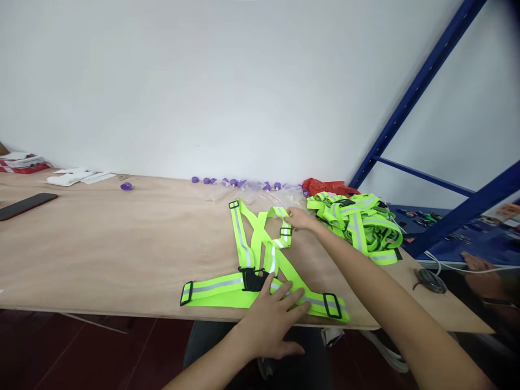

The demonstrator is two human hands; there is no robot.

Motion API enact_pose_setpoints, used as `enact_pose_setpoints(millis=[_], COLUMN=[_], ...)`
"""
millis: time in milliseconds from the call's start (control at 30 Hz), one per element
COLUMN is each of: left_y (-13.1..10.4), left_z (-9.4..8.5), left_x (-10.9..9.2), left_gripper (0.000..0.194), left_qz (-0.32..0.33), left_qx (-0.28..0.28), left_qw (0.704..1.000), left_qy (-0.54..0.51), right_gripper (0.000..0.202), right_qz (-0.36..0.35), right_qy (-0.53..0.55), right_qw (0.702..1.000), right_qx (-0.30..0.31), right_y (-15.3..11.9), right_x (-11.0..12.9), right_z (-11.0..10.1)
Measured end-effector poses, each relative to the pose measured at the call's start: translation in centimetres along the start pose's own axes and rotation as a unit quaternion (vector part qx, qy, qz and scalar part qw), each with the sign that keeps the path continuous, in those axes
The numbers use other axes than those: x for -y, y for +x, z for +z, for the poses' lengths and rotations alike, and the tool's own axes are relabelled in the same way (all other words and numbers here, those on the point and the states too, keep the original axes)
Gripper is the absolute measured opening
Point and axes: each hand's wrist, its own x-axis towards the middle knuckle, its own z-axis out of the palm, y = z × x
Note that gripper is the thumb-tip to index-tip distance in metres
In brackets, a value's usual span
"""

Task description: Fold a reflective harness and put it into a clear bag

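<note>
A neon yellow-green strap harness (219, 284) with silver reflective stripes and black buckles is spread on the wooden table near its front edge. My left hand (276, 317), fingers spread, rests over the lower band just right of the black centre buckle. Farther up, my right hand (299, 218) pinches the upper right shoulder strap, above a black slider; its fingertips are partly hidden. Right of that hand lies a tangled pile of similar straps (357, 222).
Purple caps (233, 183) and clear plastic line the wall beside a red bag (329, 187). A dark phone-like slab (27, 206) lies far left. Sunglasses (431, 280) sit at the right edge. Past the blue frame (418, 81), another person's hand (483, 275) shows.
</note>
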Motion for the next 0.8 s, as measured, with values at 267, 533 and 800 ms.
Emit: enact_pose_setpoints(millis=[267, 533, 800], left_y=[-0.1, 0.0, -0.1], left_z=[-0.2, -0.1, 0.6], left_x=[0.4, 0.5, 0.5], left_gripper=[0.076, 0.076, 0.075], left_qz=[0.004, -0.002, -0.007], left_qx=[-0.001, -0.012, -0.028], left_qw=[0.999, 0.998, 0.997], left_qy=[-0.042, -0.066, -0.065], right_gripper=[0.019, 0.025, 0.026], right_qz=[0.051, 0.048, -0.115], right_qy=[0.130, 0.195, 0.095], right_qw=[0.988, 0.980, 0.989], right_qx=[-0.074, 0.006, -0.005], right_y=[4.0, 3.4, -3.7], right_x=[1.6, 0.8, -1.7], right_z=[-1.1, -0.3, -0.1])
